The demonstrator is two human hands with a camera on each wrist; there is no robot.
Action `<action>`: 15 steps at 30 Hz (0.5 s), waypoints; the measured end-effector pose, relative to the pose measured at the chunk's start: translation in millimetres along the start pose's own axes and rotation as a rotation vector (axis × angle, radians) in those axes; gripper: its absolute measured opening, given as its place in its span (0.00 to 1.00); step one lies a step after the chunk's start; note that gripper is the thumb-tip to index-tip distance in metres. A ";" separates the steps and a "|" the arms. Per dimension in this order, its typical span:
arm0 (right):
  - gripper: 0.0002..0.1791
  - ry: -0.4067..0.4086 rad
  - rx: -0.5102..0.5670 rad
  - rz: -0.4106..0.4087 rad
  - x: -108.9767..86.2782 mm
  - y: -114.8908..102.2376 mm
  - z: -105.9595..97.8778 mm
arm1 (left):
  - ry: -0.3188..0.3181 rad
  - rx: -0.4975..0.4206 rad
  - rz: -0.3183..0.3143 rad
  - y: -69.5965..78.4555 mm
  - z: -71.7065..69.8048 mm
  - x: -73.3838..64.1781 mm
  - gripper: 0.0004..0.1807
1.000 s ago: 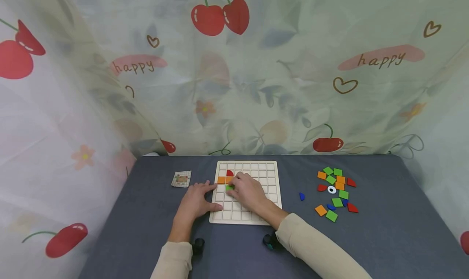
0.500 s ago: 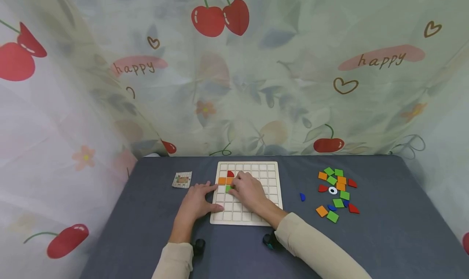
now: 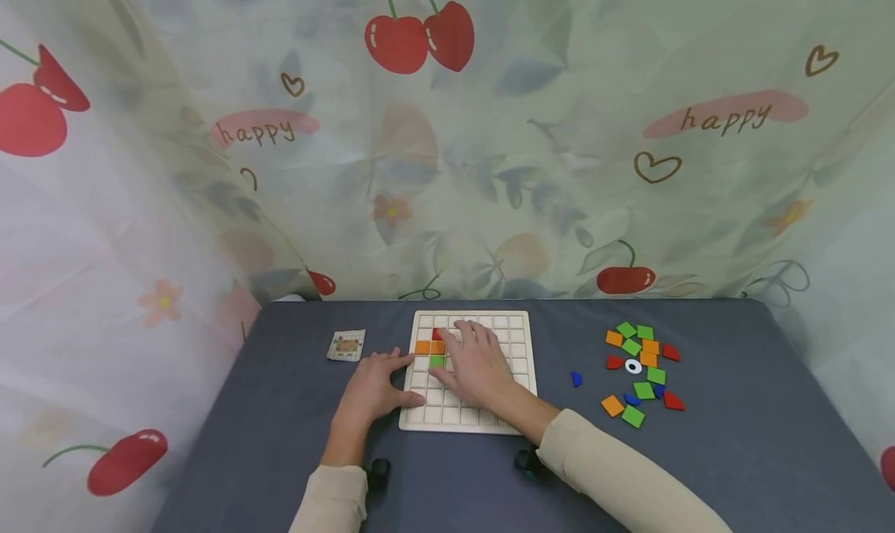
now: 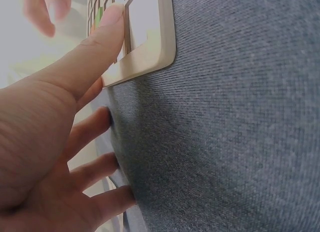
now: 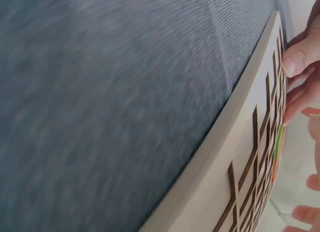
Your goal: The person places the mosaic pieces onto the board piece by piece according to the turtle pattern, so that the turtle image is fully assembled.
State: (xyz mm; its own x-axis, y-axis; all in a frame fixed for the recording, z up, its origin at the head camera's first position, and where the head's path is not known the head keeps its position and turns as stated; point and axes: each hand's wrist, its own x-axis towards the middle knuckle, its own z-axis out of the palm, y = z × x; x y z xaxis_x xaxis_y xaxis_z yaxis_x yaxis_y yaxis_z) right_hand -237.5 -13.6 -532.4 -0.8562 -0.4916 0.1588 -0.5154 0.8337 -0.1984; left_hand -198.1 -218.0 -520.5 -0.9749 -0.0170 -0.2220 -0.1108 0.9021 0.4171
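Observation:
A pale wooden grid board (image 3: pixel 482 418) lies on the grey cloth. My left hand (image 3: pixel 374 383) rests at its left side, the thumb (image 4: pixel 95 46) on the board's corner area and the other fingers spread along the edge and cloth. My right hand (image 3: pixel 478 366) hovers over the board's middle with fingers extended and nothing in them. On the board, left of that hand, lie a green square tile (image 3: pixel 437 361), two orange square tiles (image 3: pixel 423 347) side by side, and a red quarter-round tile (image 3: pixel 437 334) partly hidden by a right fingertip.
A small printed pattern card (image 3: pixel 346 346) lies left of the board. To the right is a scatter of green, orange, red and blue tiles (image 3: pixel 643 391) with a white ring-shaped piece (image 3: pixel 632 367). One blue half-round tile (image 3: pixel 576 379) lies nearer the board. A patterned curtain (image 3: pixel 517 168) hangs behind.
My right hand has let go of the green tile, and its fingers have lifted and spread. More of the green tile shows on the board. My left hand has stayed put.

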 end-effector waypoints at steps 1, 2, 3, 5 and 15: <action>0.40 -0.012 -0.011 0.002 -1.0 1.3 -0.7 | 0.000 0.001 0.001 -0.1 -0.1 0.0 0.47; 0.41 -0.025 -0.018 0.004 -1.9 2.9 -1.6 | 0.000 0.001 0.002 -0.1 -0.3 -0.3 0.47; 0.43 -0.035 -0.026 0.004 -3.0 4.9 -2.3 | -0.001 0.000 0.002 -0.1 -0.4 -0.5 0.47; 0.44 -0.050 -0.033 0.006 -5.8 10.1 -3.6 | 0.000 0.001 0.006 0.0 -0.4 -0.7 0.47; 0.45 -0.038 -0.009 -0.007 -28.8 45.5 -11.2 | -0.002 0.002 -0.003 1.3 -0.3 -1.8 0.47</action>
State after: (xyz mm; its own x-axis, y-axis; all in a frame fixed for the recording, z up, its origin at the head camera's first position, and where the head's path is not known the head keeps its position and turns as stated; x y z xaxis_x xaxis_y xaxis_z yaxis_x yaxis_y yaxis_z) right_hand -235.9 41.3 -535.3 -0.8533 -0.5067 0.1230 -0.5214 0.8321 -0.1888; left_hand -196.5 -217.0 -519.3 -0.9742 -0.0195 -0.2248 -0.1138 0.9027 0.4149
